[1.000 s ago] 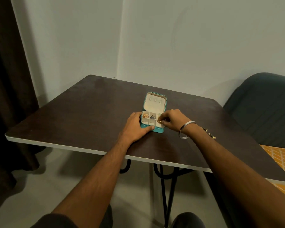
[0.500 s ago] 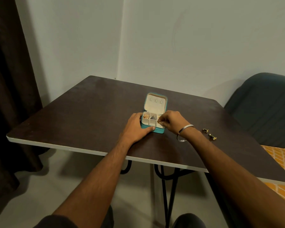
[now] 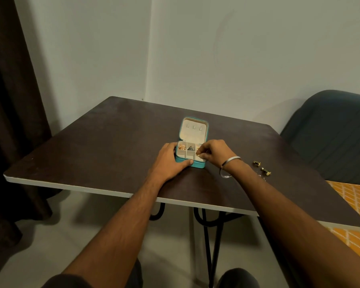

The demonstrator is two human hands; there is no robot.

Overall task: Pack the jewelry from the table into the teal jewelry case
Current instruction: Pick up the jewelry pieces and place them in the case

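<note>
1. A dark table (image 3: 92, 154) with a pale front edge stands on black metal legs over a light floor, both forearms reaching across it.
2. The left hand (image 3: 170, 161) lies against the left side of the teal case (image 3: 197, 164), curled loosely round it, thumb along the front wall.
3. The right hand (image 3: 213, 151), a bangle (image 3: 229, 166) on its wrist, hovers over the case's right compartments, fingertips pinched on a small gold piece (image 3: 198, 155).
4. Gold earrings (image 3: 262, 169) lie loose on the table, right of that wrist and apart from the case.
5. The case is open, lid (image 3: 193, 129) upright, with jewelry in its far-left compartments.
6. Beyond: a plain wall, a dark curtain (image 3: 10, 100) left, a dark chair (image 3: 333, 132) right.
</note>
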